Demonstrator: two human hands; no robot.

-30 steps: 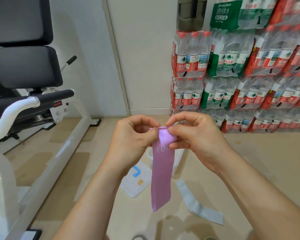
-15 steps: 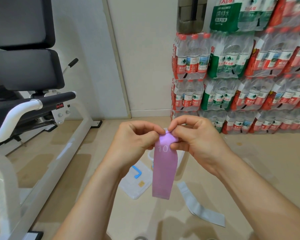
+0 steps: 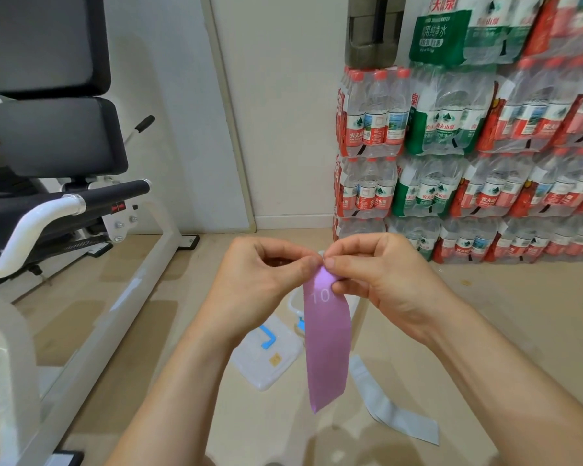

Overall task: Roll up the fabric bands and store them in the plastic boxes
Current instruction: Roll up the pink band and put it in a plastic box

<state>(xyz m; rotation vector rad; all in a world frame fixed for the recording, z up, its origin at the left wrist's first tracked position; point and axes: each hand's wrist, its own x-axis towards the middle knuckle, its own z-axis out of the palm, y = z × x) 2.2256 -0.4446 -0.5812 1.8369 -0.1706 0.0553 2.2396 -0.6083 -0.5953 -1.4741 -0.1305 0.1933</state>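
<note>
Gym equipment fills the left side of the frame: a white-framed exercise machine (image 3: 64, 203) with black pads stands on the floor (image 3: 189, 274), well apart from the work.

Toward the centre, the left hand (image 3: 260, 284) is raised in mid-air. Its thumb and forefinger pinch the top end of the purple band (image 3: 327, 348) from the left. Lower down, on the floor, lies a clear plastic lid (image 3: 266, 361) with a blue clip. Just to its right the rim of the plastic box (image 3: 293, 302) shows, mostly hidden behind the band. The box seems to have been left uncovered directly beneath the hands so a finished roll can go straight down into it.

The purple band hangs free from the two pinches, marked "10" near the top, its lower end clear of the floor. Held up like this, its own weight keeps the strip straight, which should help the roll wind evenly. The right hand (image 3: 384, 284) meets the left at the same top end, fingers curled and pinching the fabric. Only a small curl has formed there, so I judge the rolling has barely begun.

Lower right of centre, a grey band (image 3: 398, 415) lies flat on the floor, not yet rolled. Shrink-wrapped water bottle packs (image 3: 468, 169) are stacked against the wall across the right side.
</note>
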